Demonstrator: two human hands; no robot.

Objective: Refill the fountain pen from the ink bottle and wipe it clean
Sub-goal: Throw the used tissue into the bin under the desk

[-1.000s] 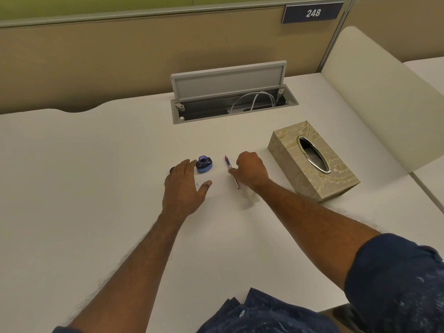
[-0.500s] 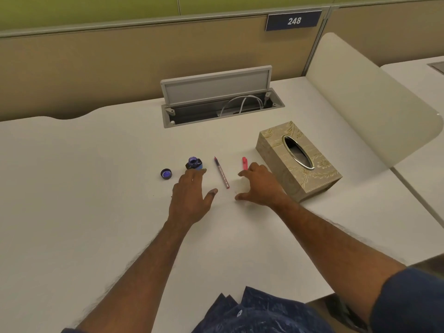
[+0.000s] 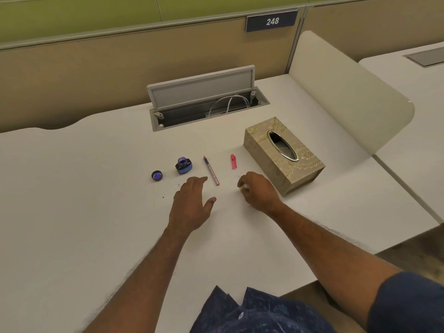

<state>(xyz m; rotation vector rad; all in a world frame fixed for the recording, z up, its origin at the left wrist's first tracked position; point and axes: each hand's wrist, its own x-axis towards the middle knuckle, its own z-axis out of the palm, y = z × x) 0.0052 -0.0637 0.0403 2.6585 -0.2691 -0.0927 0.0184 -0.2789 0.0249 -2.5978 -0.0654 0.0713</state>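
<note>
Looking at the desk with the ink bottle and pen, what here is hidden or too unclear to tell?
- Head view: the white wad in the right hand, mostly covered by curled fingers.
- Ink level in the ink bottle: dark glass, too small.
- Pen nib: too small to judge clean or inked.
- Tissue box contents: slot is dark.
- Both elbows: cut off by the bottom edge.

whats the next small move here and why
Probably the left hand should pick up the pen. It lies uncapped on the desk, just beyond the open fingers, with its red cap set apart. The right hand is curled around something white, likely a tissue, so the pen could then be wiped. The ink bottle stands open, its lid beside it.
</note>
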